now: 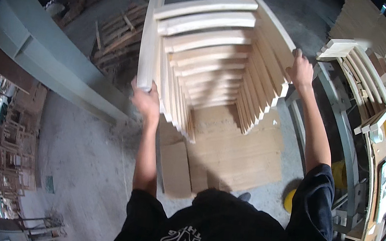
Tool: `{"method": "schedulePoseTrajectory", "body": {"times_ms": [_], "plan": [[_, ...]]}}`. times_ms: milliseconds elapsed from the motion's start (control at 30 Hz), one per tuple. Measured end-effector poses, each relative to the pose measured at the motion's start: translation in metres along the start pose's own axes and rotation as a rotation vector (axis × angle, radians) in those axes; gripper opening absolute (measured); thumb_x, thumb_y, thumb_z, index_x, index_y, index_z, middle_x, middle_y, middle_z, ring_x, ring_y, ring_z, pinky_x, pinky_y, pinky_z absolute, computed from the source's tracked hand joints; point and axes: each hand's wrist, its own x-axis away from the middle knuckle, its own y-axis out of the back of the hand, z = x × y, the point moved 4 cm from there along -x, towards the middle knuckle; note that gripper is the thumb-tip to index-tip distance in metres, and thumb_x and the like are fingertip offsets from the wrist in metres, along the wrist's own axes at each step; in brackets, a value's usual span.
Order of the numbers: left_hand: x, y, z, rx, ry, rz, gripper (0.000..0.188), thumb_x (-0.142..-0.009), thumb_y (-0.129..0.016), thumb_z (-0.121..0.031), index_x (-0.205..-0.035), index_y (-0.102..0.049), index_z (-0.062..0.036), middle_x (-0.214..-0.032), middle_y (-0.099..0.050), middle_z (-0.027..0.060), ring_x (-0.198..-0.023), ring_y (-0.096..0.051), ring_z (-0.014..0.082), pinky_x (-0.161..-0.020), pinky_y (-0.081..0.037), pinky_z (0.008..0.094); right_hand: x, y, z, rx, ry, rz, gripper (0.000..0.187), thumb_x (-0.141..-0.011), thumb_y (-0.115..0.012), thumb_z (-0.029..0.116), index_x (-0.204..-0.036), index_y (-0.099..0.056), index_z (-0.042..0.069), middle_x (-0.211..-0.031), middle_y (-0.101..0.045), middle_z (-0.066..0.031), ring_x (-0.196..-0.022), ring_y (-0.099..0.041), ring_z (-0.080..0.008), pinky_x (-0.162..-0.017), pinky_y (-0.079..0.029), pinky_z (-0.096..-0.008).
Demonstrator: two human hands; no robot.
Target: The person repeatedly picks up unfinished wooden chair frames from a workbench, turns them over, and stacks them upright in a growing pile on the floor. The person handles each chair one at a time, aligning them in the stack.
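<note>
In front of me rises a stack of pale wooden U-shaped frames (pixel 212 56), nested one above another, each with two side pieces joined by a slightly curved crossbar. The uppermost frame (pixel 150 39) has its two legs toward me. My left hand (pixel 146 101) is closed around the near end of its left leg. Around the outer edge of its right leg (pixel 276 33) my right hand (pixel 301 71) is closed, at about the same height. Both arms are stretched forward. Whether the top frame touches the one below I cannot tell.
Flat brown cardboard (pixel 238 154) lies under the stack. A grey steel beam (pixel 57 58) runs along the left. At the right stands a metal-framed workbench (pixel 342 123) with curved wooden parts (pixel 370 72). A wooden pallet (pixel 119 29) lies behind left; something yellow (pixel 289 200) sits by the bench.
</note>
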Motion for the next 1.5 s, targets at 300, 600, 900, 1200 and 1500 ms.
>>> {"method": "schedulePoseTrajectory", "body": {"times_ms": [300,600,900,1200,1500], "plan": [[0.011,0.007,-0.006,-0.078,0.022,0.068,0.043,-0.077,-0.075,-0.008,-0.115,-0.057,-0.0024,-0.093,-0.07,0.0217,-0.088,-0.069,0.0361,-0.074,-0.053,0.044,0.014,-0.001,-0.004,-0.021,-0.042,0.047,0.046,-0.072,-0.062,0.008,-0.114,-0.046,0.003,-0.095,-0.063,-0.0267,-0.085,-0.066,-0.0436,-0.073,-0.056,-0.0494],[0.01,-0.014,0.019,-0.05,-0.325,0.144,0.036,-0.093,-0.061,-0.027,-0.102,-0.064,0.008,-0.095,-0.067,0.025,-0.086,-0.065,0.0327,-0.076,-0.053,0.0442,0.025,0.021,-0.036,0.089,-0.097,0.165,0.03,-0.074,-0.063,0.018,-0.103,-0.065,0.011,-0.1,-0.063,-0.0138,-0.085,-0.068,-0.0286,-0.066,-0.057,-0.0433],[0.147,0.031,-0.033,0.0,-0.402,0.031,0.018,-0.088,-0.059,-0.003,-0.103,-0.065,0.0048,-0.099,-0.067,0.0207,-0.087,-0.064,0.0333,-0.082,-0.053,0.0386,0.288,0.015,-0.118,-0.47,-0.128,0.226,0.045,-0.074,-0.062,0.008,-0.118,-0.056,0.001,-0.085,-0.064,-0.0257,-0.082,-0.064,-0.0436,-0.07,-0.052,-0.052],[0.498,-0.025,-0.152,0.619,-0.202,1.267,0.019,-0.093,-0.054,-0.001,-0.109,-0.061,0.007,-0.097,-0.068,0.0164,-0.091,-0.067,0.0216,-0.082,-0.053,0.0308,0.705,0.052,-0.214,-0.43,-0.914,0.234,0.036,-0.068,-0.069,0.002,-0.104,-0.064,0.0,-0.094,-0.067,-0.0196,-0.094,-0.064,-0.0372,-0.081,-0.053,-0.0443],[0.739,0.075,-0.344,0.922,-0.607,1.916,0.016,-0.086,-0.067,-0.01,-0.098,-0.069,0.0,-0.085,-0.072,0.0132,-0.078,-0.071,0.0174,-0.072,-0.055,0.03,0.912,0.242,-0.215,-0.073,-1.401,-0.473,0.028,-0.069,-0.056,-0.008,-0.093,-0.066,0.001,-0.085,-0.063,-0.0177,-0.078,-0.064,-0.0325,-0.073,-0.053,-0.0388]]}}
